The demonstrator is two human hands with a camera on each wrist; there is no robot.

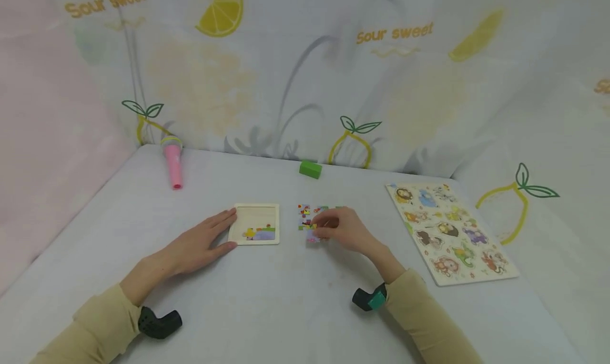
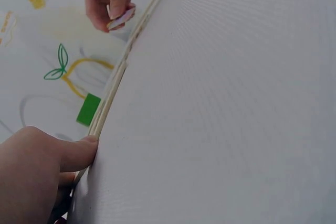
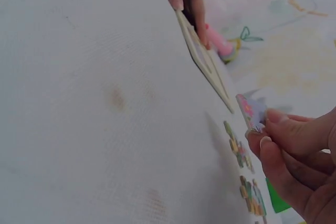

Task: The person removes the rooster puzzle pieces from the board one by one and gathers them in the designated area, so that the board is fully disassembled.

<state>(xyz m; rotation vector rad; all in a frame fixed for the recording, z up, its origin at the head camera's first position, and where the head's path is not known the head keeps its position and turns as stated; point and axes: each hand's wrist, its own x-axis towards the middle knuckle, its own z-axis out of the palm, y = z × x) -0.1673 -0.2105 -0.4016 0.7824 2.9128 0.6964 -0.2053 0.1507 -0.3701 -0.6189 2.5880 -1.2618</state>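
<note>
A small wooden puzzle tray (image 1: 277, 223) lies flat, with some picture pieces along its bottom and bare wood above. My left hand (image 1: 193, 247) rests at its left side, fingers extended, fingertips touching the upper corner and thumb at the lower one. In the right wrist view, my right hand (image 3: 299, 156) pinches a jigsaw piece (image 3: 248, 109) with a pink flower between thumb and fingers, held above the table. Several loose jigsaw pieces (image 1: 304, 210) lie just right of the tray, partly hidden by my right hand in the head view.
A green block (image 1: 311, 169) sits at the back of the white table (image 1: 267, 305). A pink toy microphone (image 1: 174, 165) lies at the back left. Over on the right is a large animal puzzle board (image 1: 450, 234). A printed cloth (image 1: 295, 62) hangs behind.
</note>
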